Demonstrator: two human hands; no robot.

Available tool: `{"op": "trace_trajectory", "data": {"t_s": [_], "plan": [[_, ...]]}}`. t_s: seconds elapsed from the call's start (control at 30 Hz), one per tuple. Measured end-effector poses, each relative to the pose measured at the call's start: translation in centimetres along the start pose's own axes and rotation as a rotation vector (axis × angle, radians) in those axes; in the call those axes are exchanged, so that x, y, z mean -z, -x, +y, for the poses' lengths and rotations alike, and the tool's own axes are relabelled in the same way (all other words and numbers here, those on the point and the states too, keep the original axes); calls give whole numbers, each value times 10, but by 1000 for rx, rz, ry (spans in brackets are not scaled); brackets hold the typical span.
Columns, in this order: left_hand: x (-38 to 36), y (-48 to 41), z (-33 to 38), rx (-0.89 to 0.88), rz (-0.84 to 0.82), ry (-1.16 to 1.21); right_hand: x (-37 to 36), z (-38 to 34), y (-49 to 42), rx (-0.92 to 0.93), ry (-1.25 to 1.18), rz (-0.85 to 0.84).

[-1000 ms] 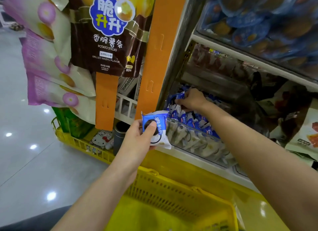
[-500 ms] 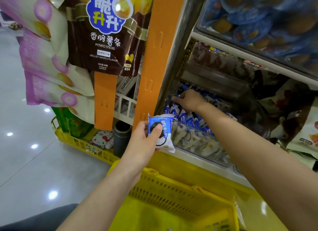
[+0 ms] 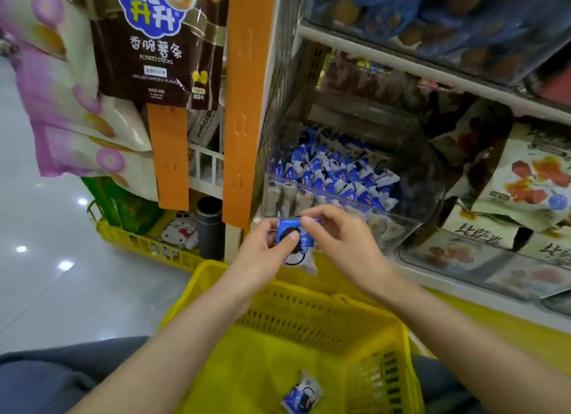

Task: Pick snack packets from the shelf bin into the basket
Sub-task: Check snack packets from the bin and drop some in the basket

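Blue-and-white packet (image 3: 297,247) sits up above the far rim of the basket (image 3: 383,330), right at centre frame, pinched between both hands. Left hand (image 3: 262,253) comes in from 8 o'clock, thumb pressed flat on the packet's front, fingers wrapped behind, clamped on it. Right hand (image 3: 343,243) reaches in from 4 o'clock, fingertips closed on the packet's top edge; whether a second packet is tucked in there, can't tell. Down at 6 o'clock, a lone packet (image 3: 301,393) lies on the yellow basket floor. Up at 1 o'clock from the hands, the clear bin (image 3: 411,225) on the shelf is heaped with more of the same blue packets (image 3: 333,172). Off at 11 o'clock, an orange strip (image 3: 247,104) runs down the shelf post, a brown potato-sticks bag (image 3: 148,46) hanging just left of it.
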State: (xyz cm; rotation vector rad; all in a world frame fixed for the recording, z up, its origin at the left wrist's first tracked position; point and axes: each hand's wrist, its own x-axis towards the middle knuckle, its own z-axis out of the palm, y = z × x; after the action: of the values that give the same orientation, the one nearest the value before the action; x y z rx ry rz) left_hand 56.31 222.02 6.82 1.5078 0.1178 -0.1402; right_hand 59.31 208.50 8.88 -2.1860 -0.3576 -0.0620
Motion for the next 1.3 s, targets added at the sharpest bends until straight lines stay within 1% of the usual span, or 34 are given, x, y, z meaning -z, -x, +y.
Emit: {"op": "trace_trajectory", "data": {"t_s": [0.07, 0.2, 0.3, 0.4, 0.47, 0.57, 0.67, 0.73, 0.8, 0.87, 0.97, 1.07, 1.13, 1.17, 1.23, 1.3], "plan": [[-4, 4, -5, -6, -50, -22, 2, 7, 8, -62, -76, -6], [-7, 7, -11, -31, -118, -74, 6, 20, 19, -198, -361, -33], [-11, 6, -15, -44, -140, -98, 5, 29, 24, -241, -391, -15], [-15, 5, -19, -38, -94, -48, 1, 33, 27, -240, -393, -4], [-16, 4, -20, -36, -53, -40, -1, 35, 28, -194, -339, -20], [-15, 3, -22, -51, -4, -75, -1, 34, 31, -100, -175, -15], [-15, 2, -23, -70, 6, -98, 3, 30, 37, 99, 135, 12], [-15, 2, -24, -80, -5, -111, 6, 29, 39, 224, 329, 0], [-15, 2, -25, -94, -9, -128, 8, 28, 39, 245, 368, 0], [-16, 2, -26, -100, -7, -127, 8, 29, 39, 194, 288, 19], [-16, 1, -26, -35, -42, -58, 6, 34, 36, 7, 70, 80], [-16, 1, -27, 51, -72, -54, 8, 36, 29, -240, -285, 129], [-16, 1, -26, 59, -30, -3, 11, 36, 27, -374, -512, 130], [-16, 1, -26, 71, -6, 60, 11, 36, 27, -428, -594, 121], [-14, 0, -23, 95, 29, 207, 11, 37, 29, -505, -672, 87], [-12, -2, -22, 90, 62, 275, 9, 38, 31, -528, -624, 10]]}}
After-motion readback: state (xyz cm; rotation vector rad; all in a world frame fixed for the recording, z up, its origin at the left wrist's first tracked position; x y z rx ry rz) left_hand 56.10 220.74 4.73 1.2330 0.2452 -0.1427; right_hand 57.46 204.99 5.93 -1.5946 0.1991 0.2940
